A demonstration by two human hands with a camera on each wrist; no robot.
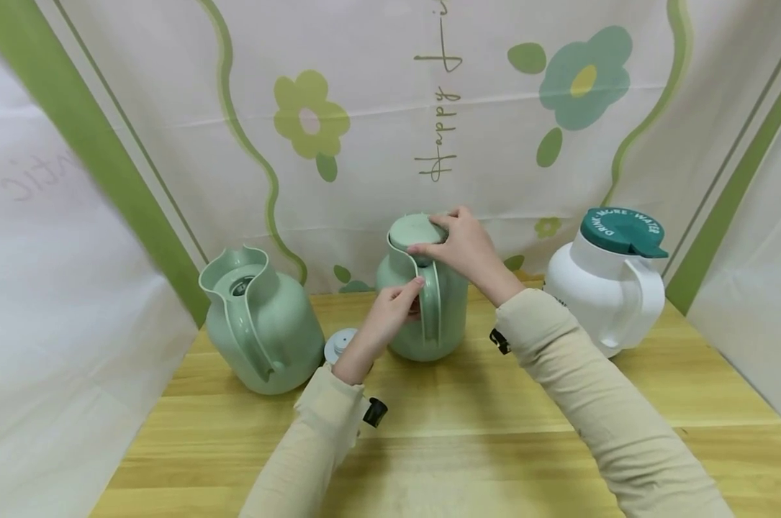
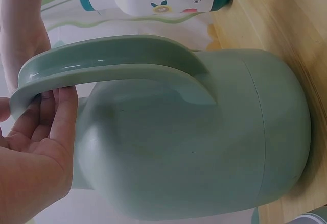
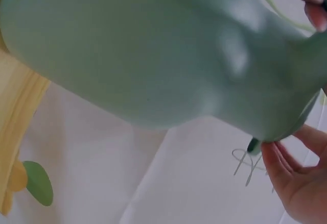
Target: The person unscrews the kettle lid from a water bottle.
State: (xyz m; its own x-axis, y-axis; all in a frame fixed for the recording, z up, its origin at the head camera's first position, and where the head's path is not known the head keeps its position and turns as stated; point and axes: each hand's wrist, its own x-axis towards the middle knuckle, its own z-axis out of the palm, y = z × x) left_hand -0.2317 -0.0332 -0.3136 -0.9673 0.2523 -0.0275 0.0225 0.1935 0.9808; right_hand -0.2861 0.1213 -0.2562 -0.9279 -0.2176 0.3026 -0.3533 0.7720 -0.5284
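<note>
A green vacuum jug [image 1: 455,309] stands upright on the table in the head view. My left hand [image 1: 390,309] grips its handle [image 1: 432,306] near the top, fingers curled under it in the left wrist view. Over the jug's mouth sits a round green lid [image 1: 412,232], slightly tilted; whether it is seated cannot be told. With thumb and fingertips my right hand [image 1: 464,244] pinches the lid's edge. In the right wrist view the jug's body [image 3: 127,55] hides most of the lid. A second green jug [image 1: 286,324], lidless with its inner stopper [image 1: 241,286] showing, stands at the left.
A white jug [image 1: 597,288] with a dark green lid [image 1: 623,230] stands at the right. Beside my left wrist lies a pale round stopper [image 1: 340,342], partly hidden by the forearm. Behind the wooden table [image 1: 455,446] hangs a printed curtain [image 1: 390,129].
</note>
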